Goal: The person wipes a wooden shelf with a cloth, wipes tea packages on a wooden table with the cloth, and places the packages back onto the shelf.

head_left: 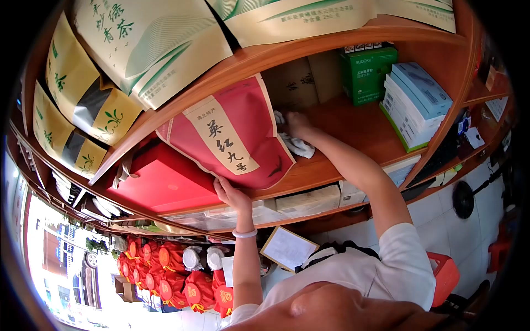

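Note:
A large red tea bag point(247, 132) with a cream label leans tilted in the shelf compartment. My left hand point(232, 197), with a pale bracelet on the wrist, has its fingers closed at the bag's lower edge; part of the grip is hidden. Deeper in, to the right of the bag, my right hand point(299, 126) presses a white and grey cloth point(298, 145) against the wooden shelf point(342, 132). Its fingers are closed on the cloth. A red box point(165, 179) lies to the left, beneath the bag's lower left side.
A green box point(369, 75) and a stack of white and blue boxes point(414, 105) stand on the right of the shelf. Cream tea bags point(160, 49) fill the shelf above. Below are red-wrapped jars point(199, 289), a framed sheet point(288, 248) and a red stool point(443, 278).

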`<action>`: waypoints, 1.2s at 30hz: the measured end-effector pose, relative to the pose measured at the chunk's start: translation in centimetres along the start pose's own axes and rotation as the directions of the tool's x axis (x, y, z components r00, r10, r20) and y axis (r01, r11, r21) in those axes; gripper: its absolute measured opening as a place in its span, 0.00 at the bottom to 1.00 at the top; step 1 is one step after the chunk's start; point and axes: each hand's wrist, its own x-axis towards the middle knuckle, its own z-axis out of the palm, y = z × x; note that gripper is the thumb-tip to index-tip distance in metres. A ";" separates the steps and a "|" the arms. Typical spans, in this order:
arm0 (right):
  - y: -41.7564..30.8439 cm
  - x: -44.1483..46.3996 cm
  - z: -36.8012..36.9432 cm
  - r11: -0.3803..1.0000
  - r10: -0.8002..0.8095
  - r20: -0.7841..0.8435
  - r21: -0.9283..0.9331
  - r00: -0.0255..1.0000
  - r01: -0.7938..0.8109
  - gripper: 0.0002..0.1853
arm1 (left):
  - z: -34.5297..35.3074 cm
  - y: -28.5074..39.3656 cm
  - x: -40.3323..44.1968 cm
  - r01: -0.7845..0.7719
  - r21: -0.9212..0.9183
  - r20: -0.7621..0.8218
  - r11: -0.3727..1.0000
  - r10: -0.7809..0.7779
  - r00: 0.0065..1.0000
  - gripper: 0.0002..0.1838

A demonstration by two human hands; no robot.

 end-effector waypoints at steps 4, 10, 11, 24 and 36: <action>0.1 0.2 0.2 1.000 0.013 0.014 0.013 1.000 -0.014 0.27 | -0.2 -0.1 0.1 0.016 -0.016 0.010 1.000 -0.016 1.000 0.15; 0.6 0.2 0.2 0.998 -0.017 -0.027 -0.063 0.999 0.016 0.26 | 0.1 0.4 -0.1 0.003 0.051 0.013 0.999 -0.004 1.000 0.16; 0.7 0.0 0.1 0.998 -0.009 -0.033 -0.065 0.999 0.007 0.26 | 0.2 0.4 -0.2 0.008 0.047 0.021 0.999 -0.009 1.000 0.16; 7.0 -4.6 -6.8 0.870 0.005 -0.073 -0.491 0.997 -0.040 0.22 | -0.1 0.2 0.0 0.022 0.075 0.042 0.997 -0.025 0.999 0.17; 11.5 -13.1 -10.9 0.769 0.050 -0.432 -0.558 0.901 -0.310 0.17 | -0.4 0.3 0.0 -0.014 0.075 0.056 0.997 0.010 0.998 0.17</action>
